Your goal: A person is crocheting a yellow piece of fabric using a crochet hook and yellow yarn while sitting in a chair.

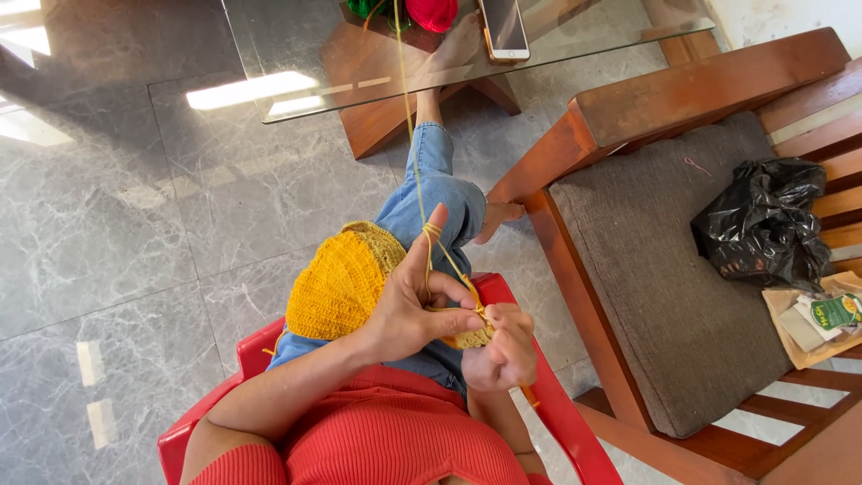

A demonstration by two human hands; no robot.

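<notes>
Red ribbed fabric of the person's top (pixel 395 445) fills the bottom edge, closest of all. Just beyond it the left hand (pixel 415 301) pinches the yellow crochet piece (pixel 346 280) between thumb and curled fingers, with the index finger raised straight and a yellow yarn strand (pixel 415 171) looped around it. The bulk of the crochet piece hangs off to the outer side of that pinch, draped over the blue jeans (pixel 440 193). Touching the pinch from the other side, the right hand (pixel 509 346) is closed around an orange crochet hook (pixel 530 395) (only the tail end of it shows below the fist), its tip buried in the stitches where the two hands meet. From the raised finger the strand runs away to a glass table (pixel 296 63), well beyond the grip, where a red yarn ball (pixel 433 13) and a phone (pixel 504 29) lie. Out past the right hand sits a wooden chair with a grey cushion (pixel 664 278) bearing a black plastic bag (pixel 763 224).
</notes>
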